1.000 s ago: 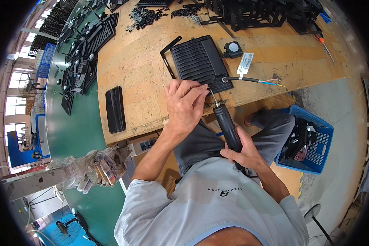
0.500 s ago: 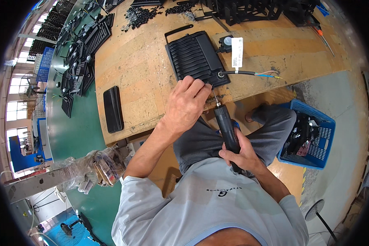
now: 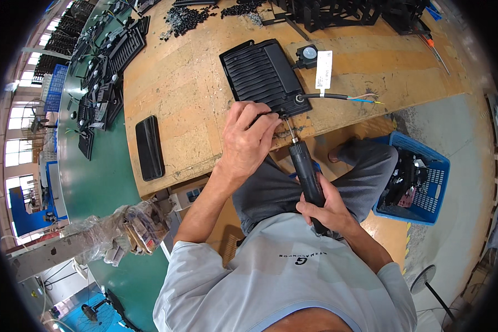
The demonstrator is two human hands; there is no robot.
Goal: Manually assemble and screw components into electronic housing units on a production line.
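Note:
A black finned floodlight (image 3: pixel 263 74) lies on the wooden bench, its fins facing up. A thin black bracket (image 3: pixel 237 48) runs along its far left edge. At the light's near edge, my left hand (image 3: pixel 246 138) is closed, fingertips pinching a dark part that looks like the bracket's end. My right hand (image 3: pixel 326 207) is wrapped round a black electric screwdriver (image 3: pixel 306 171). Its bit points up at the light's near edge, close to my left fingertips; the screw there is hidden. A cable (image 3: pixel 329 96) with bare coloured ends and a small sensor (image 3: pixel 309 53) stick out to the right.
A black phone (image 3: pixel 149 148) lies at the bench's left. Loose black screws (image 3: pixel 188 21) and stacked black brackets (image 3: pixel 337 14) are at the back, an orange-handled screwdriver (image 3: pixel 434 47) at the far right. A blue crate (image 3: pixel 437 182) stands right of my legs. More floodlights (image 3: pixel 108 97) cover the green table.
The bracket, which stood out from the light's far left side, now lies closer against it. My left fingers have shifted slightly left and bent more. The screwdriver has hardly moved.

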